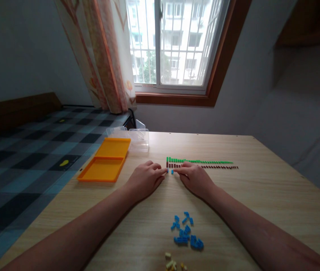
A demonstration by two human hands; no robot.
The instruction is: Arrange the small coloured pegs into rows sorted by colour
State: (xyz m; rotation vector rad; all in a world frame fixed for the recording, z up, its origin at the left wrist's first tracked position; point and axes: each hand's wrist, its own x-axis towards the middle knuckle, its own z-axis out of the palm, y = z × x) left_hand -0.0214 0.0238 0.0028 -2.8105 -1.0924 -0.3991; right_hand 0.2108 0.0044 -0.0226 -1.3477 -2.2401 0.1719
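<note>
My left hand (145, 177) rests on the wooden table with its index finger stretched out, the tip touching a small blue block (167, 171). My right hand (195, 177) points inward from the other side, its index fingertip against a second blue block (172, 172). A narrow gap separates these two blocks. Both thumbs sit apart from the index fingertips, so neither hand is closed round a block. Just beyond my fingers runs a row of dark brown blocks (219, 166), partly covered by my right hand. Behind it lies a row of green blocks (182, 160).
Loose blue blocks (182, 238) lie in a pile between my forearms. Pale yellow pieces (171, 263) are at the near edge. An orange open case (100, 180) lies to the left, with clear plastic boxes (139, 146) behind. A checked bed (15, 158) adjoins the table (261, 210).
</note>
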